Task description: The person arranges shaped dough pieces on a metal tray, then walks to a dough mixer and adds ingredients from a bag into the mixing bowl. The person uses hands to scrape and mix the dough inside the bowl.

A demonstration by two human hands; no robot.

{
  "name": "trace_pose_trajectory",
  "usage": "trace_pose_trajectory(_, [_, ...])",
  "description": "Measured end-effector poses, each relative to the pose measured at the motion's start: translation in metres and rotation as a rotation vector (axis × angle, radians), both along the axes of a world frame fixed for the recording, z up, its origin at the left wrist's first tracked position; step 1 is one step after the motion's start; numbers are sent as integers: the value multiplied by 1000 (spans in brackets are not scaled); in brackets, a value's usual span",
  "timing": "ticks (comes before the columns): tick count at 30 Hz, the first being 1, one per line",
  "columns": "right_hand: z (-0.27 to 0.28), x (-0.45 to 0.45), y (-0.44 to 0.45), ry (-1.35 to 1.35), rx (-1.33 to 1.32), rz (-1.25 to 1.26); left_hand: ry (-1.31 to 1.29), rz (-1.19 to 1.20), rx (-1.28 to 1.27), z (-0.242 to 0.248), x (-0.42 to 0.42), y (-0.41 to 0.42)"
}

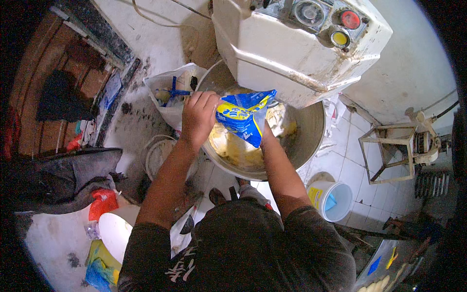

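Observation:
A blue and yellow plastic packet [239, 116] bearing writing is held above the large metal bowl [314, 127] of a floor-standing dough mixer [292, 69]. My left hand [200, 113] grips the packet's left end with curled fingers, over the bowl's left rim. My right hand [266, 133] is at the packet's right side; its fingers are mostly hidden behind or inside the packet, so its grip cannot be made out. Pale yellowish dough or batter [233, 146] lies in the bowl, under the packet. The mixer's head, with red and yellow buttons, overhangs the bowl's far side.
A white sack with wrappers [166, 109] stands left of the bowl, near a round lidded bucket [157, 153]. To the right are a white plastic tub [339, 202] with something blue inside and a metal frame stand [388, 153]. A white container [116, 230] is at the lower left.

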State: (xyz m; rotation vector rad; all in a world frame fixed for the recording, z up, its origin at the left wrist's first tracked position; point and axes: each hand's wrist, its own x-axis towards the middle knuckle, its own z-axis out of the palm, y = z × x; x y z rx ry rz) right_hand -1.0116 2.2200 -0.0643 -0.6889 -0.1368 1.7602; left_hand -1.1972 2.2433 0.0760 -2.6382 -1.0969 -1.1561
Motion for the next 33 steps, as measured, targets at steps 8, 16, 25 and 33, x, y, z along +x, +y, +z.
trace_pose_trajectory(8, [-66, 56, -14, -1430, -32, -27, 158, -56, -103, -19, -22, 5])
trace_pose_trajectory(16, [102, 45, -89, -2142, 588, -99, 175, -133, -113, -49, 5, -27])
trace_pose_trajectory(25, [67, 59, -89, -1902, 487, 135, 130, -238, -220, -67, 23, -26])
trace_pose_trajectory(33, [70, 53, -78, -2173, 579, -142, -709, 247, -626, -114, 31, -35])
